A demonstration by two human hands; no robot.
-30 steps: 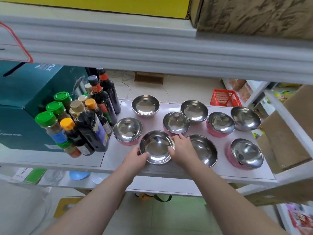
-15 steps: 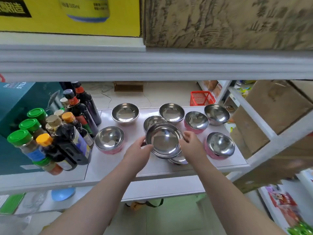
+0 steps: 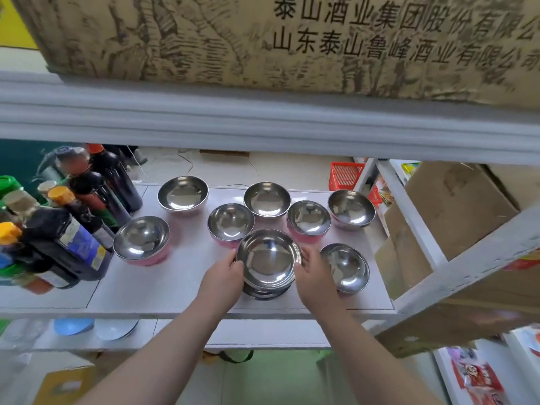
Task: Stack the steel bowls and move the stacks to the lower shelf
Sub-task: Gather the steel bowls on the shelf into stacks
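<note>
A steel bowl [image 3: 268, 257] sits nested on another bowl [image 3: 264, 293] near the front of the white shelf [image 3: 163, 290]. My left hand [image 3: 223, 277] grips its left rim and my right hand [image 3: 314, 274] its right rim. Several single steel bowls stand around it: one at front right [image 3: 346, 266], one at left [image 3: 141, 239], one at back left [image 3: 183, 193], and a cluster behind the stack [image 3: 230, 222], [image 3: 267, 199], [image 3: 309, 218], [image 3: 351, 209]. Some have pink outsides. The lower shelf [image 3: 248, 331] shows beneath the front edge.
Dark sauce bottles [image 3: 73, 226] crowd the shelf's left side. A shelf edge [image 3: 263, 121] with a cardboard box [image 3: 292, 39] hangs overhead. A white upright [image 3: 415, 211] and cardboard boxes [image 3: 455, 214] stand at right. A red basket [image 3: 346, 175] is behind. A blue dish [image 3: 73, 325] lies on the lower shelf.
Both hands lifted the front bowl, carried it right and set it down into the neighbouring bowl. The camera view shifted up and left.
</note>
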